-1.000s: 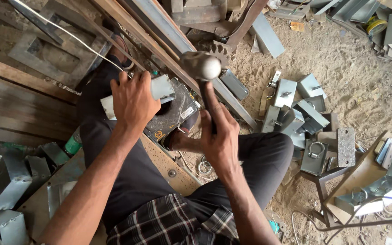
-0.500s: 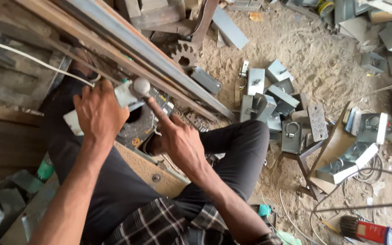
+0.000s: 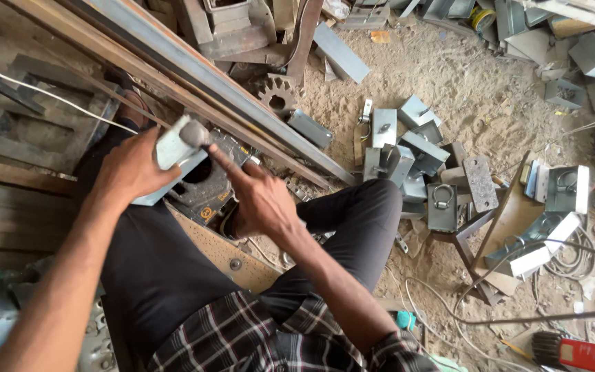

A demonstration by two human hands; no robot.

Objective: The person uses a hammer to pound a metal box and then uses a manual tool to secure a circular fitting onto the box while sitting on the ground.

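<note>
Left hand (image 3: pixel 132 169) grips bracket (image 3: pixel 166 155) flat on block (image 3: pixel 204 182), steadying it. Right hand (image 3: pixel 259 200) grips hammer (image 3: pixel 194 133), head on bracket.

A toothed gear (image 3: pixel 278 96) lay on the sandy ground (image 3: pixel 449 76) beside long steel bars (image 3: pixel 194 69); grey folded metal boxes (image 3: pixel 408 148) sat clustered nearby, one flat plate (image 3: pixel 481 182) among them; a red-handled brush (image 3: pixel 573 351) rested at the lower right; loose wires (image 3: pixel 449 310) trailed near it; wooden planks (image 3: pixel 8 207) lay at the left.
</note>
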